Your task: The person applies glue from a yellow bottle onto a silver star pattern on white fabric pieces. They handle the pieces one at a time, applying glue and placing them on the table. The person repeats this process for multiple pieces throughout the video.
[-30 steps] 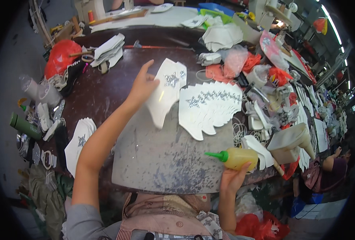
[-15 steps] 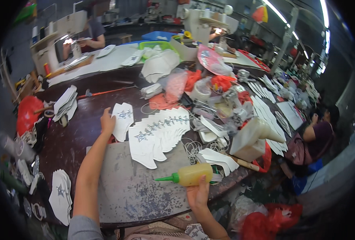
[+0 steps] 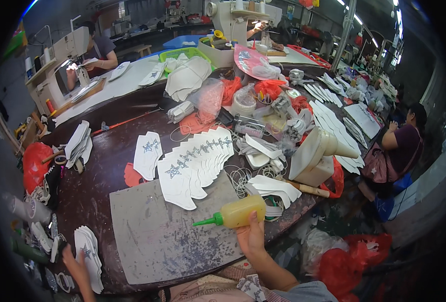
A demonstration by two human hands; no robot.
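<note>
My right hand (image 3: 251, 235) grips a soft squeeze bottle (image 3: 243, 211) of yellowish liquid. Its green nozzle points left above the grey board (image 3: 147, 241). At the lower left, my left hand (image 3: 78, 266) is open, fingers apart, beside a stack of white cut pieces (image 3: 88, 251) with a silver star; whether it touches the stack I cannot tell. Beyond the board, a fanned row of white star-trimmed pieces (image 3: 197, 166) overlaps its far edge. One single white piece (image 3: 146, 156) with silver stars lies left of that row, partly over a red scrap (image 3: 132, 175).
A white container (image 3: 311, 163) and a wooden-handled tool (image 3: 306, 189) stand right of the board, near tangled cord (image 3: 239, 181). Bags and white pieces crowd the far right. One person works at a sewing machine (image 3: 72, 50) far left; another person (image 3: 404, 146) is at right.
My left hand has left the single white piece and moved down to the stack at lower left. The single piece stays on the table. My right hand still holds the bottle.
</note>
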